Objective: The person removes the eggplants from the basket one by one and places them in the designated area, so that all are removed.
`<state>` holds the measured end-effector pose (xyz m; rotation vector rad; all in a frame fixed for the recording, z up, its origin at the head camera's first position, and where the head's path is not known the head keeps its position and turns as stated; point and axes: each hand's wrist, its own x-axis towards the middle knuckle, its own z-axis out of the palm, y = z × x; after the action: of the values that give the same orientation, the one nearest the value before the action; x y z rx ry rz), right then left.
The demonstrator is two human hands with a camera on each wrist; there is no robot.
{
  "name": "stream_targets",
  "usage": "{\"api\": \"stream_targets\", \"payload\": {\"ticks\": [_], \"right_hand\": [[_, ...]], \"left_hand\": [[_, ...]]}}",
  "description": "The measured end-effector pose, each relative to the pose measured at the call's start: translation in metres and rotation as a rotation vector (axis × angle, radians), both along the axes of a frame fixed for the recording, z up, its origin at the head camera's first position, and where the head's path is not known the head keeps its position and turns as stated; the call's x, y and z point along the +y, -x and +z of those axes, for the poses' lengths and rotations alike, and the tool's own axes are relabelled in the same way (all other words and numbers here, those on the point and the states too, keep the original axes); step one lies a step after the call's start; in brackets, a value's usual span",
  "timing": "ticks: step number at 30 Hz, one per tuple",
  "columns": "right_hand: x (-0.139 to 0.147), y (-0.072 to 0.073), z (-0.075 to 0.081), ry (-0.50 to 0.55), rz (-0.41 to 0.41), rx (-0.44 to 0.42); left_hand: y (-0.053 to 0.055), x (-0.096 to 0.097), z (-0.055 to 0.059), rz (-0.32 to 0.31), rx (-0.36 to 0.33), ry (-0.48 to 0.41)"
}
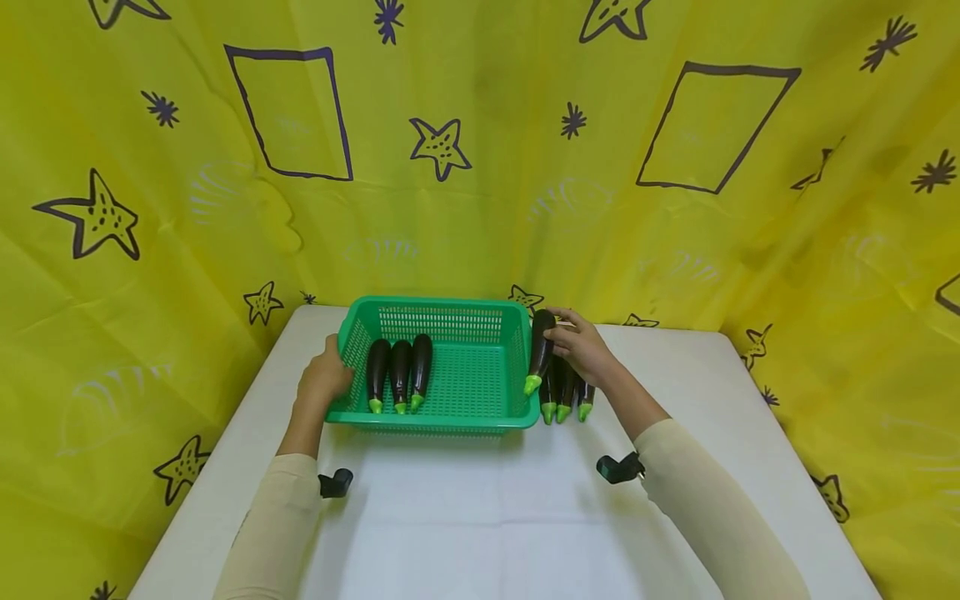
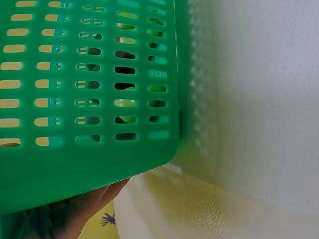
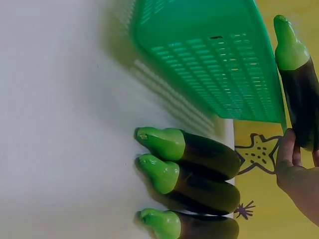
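Biggest: yellow fabric curtain w/ dark star and frame drawings (image 1: 480, 242), round the back & sides. Then rectangular white table (image 1: 450, 525). On it, oblong green perforated plastic basket (image 1: 431, 422), long side facing the person.

Cream fabric sleeves (image 1: 712, 500) on both arms. Bare L hand (image 1: 327, 375) grips basket's L rim. Bare R hand (image 1: 585, 350) is at the opp. side, thumb & fingers closed round the dark, blunt end of one glossy purple-black club-shaped eggplant w/ green stem end (image 1: 538, 350).

Key relation: held eggplant is up at basket's R rim, overlapping it in head view; can't tell if it touches. Long axis runs approx. front-to-back, stem end twd person & canted a bit L. Basket interior is L of the R-hand grip; R hand is by far the nearer one to this eggplant.

Three like eggplants in basket (image 1: 401, 375) sit side by side in its L half; three more on table (image 1: 565, 392), just outside the R wall. All stems twd person.

Smallest: black angular wrist pieces (image 1: 621, 469), one per arm.
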<state>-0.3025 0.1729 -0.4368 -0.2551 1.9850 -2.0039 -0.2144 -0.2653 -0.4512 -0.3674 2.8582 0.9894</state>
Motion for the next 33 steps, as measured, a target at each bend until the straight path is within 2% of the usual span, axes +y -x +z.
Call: {"api": "stream_targets", "payload": {"ticks": [12,19,33], "right_hand": [[0.016,-0.001,-0.009,-0.009,-0.041,-0.047],[0.025,0.000,-0.018,-0.035,-0.059,-0.035],[0.045,-0.007,-0.033,-0.090,-0.106,-0.025]], "left_hand": [[0.000,0.001,0.001,0.001,-0.008,-0.005],[0.000,0.001,0.001,0.002,-0.006,-0.005],[0.001,-0.001,-0.002,0.002,-0.001,-0.014]]}}
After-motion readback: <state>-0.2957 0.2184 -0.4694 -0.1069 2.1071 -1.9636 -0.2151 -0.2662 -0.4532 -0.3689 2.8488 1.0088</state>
